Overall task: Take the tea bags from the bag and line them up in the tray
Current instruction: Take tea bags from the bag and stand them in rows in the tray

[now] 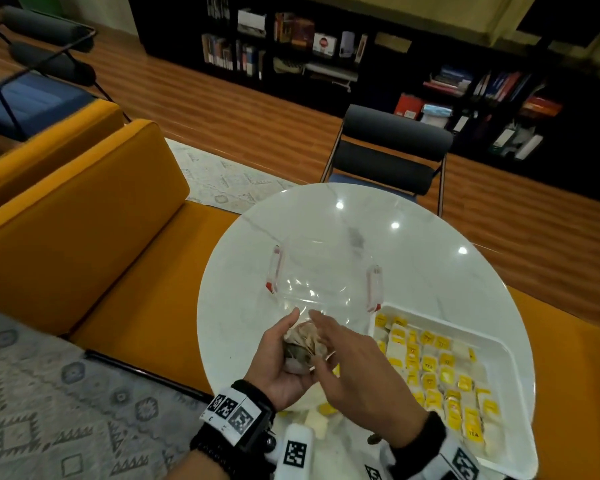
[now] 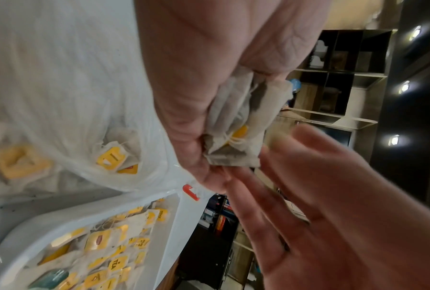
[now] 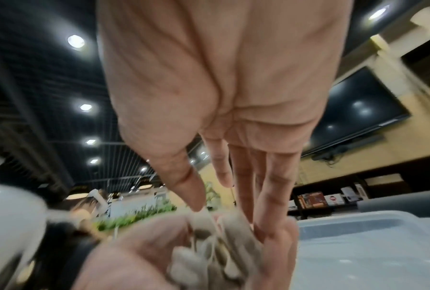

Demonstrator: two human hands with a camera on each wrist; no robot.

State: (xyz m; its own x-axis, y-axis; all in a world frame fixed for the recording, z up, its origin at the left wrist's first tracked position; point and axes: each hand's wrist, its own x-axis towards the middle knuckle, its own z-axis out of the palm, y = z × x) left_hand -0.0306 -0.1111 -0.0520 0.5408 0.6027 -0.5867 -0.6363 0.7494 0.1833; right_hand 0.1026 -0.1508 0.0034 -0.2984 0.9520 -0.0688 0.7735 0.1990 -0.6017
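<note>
My left hand (image 1: 278, 353) is palm up over the near side of the round table and grips a bunch of paper tea bags (image 1: 300, 342). The left wrist view shows that bunch (image 2: 238, 125) with strings and a yellow tag. My right hand (image 1: 329, 337) comes in from the right with straight fingers (image 3: 243, 188) whose tips touch the bunch (image 3: 208, 243). A clear zip bag (image 1: 321, 282) lies open beyond my hands. More tea bags (image 2: 114, 157) sit inside it. The white tray (image 1: 516, 403) to the right holds rows of yellow-tagged tea bags (image 1: 430, 365).
The white marble table (image 1: 413, 244) carries only the bag and tray. An orange sofa (image 1: 84, 220) runs along the left and near sides. A dark chair (image 1: 392, 147) stands at the far edge. The tray overhangs the table's right rim.
</note>
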